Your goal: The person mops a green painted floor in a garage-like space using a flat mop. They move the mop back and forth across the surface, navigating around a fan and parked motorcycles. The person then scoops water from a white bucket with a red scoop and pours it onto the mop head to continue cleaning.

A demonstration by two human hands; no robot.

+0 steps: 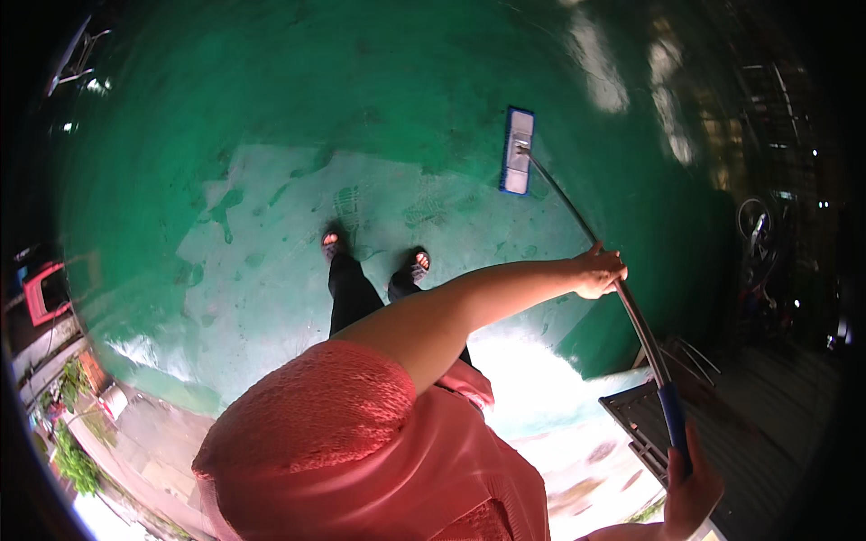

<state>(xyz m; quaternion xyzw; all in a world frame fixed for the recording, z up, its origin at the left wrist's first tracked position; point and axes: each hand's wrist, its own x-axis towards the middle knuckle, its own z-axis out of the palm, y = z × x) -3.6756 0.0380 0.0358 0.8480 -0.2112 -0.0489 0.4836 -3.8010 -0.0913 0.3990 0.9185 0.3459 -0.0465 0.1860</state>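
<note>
A flat mop with a white and blue rectangular head (517,177) rests on the green floor, ahead of my feet and to the right. Its long metal pole (642,331) slants back toward me. Reaching across my body, my left hand (599,271) is wrapped round the middle of the pole. At the lower right my right hand (693,491) grips the blue handle (672,417) at the pole's end. Part of the right hand's grip is hidden behind the handle.
Sandals on my feet (419,261) stand on a pale, footprint-marked patch of the green floor (298,72). A dark ribbed metal panel (749,424) lies near the handle. A bicycle (756,221) stands at the far right. A red-framed object (43,293) and plants (77,460) are at left.
</note>
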